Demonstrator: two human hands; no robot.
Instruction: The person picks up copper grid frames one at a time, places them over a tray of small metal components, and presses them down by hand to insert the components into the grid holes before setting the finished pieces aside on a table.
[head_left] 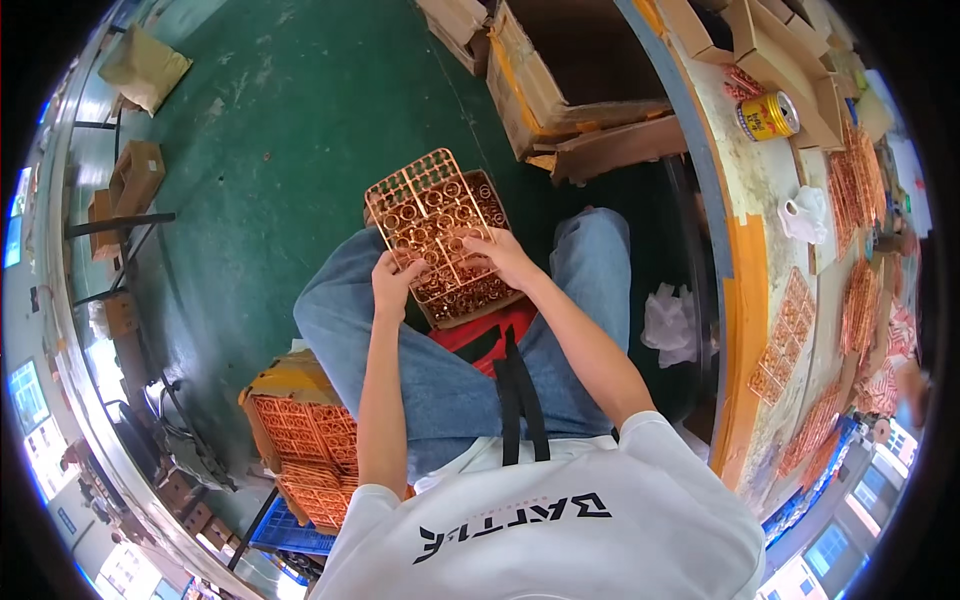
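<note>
Both hands hold a copper-coloured sprue frame (pixel 420 213), a flat rectangular lattice with rows of round rings, tilted over a cardboard box (pixel 452 322) between my knees. My left hand (pixel 397 284) grips its lower left edge, thumb on top. At the lower right side, my right hand (pixel 503 258) has its thumb and fingers on the frame's rings; some fingertips are hidden underneath. Loose copper-coloured rings (pixel 485 293) lie in the box below, partly covered by the frame.
Left of my leg, a carton (pixel 262 383) holds stacked copper-coloured frames. To the right runs a workbench (pixel 745 320) bearing more frames (pixel 785 335) and a yellow drink can (pixel 768 116). A large open carton (pixel 520 90) stands ahead, and a clear plastic bag (pixel 670 325) lies under the bench.
</note>
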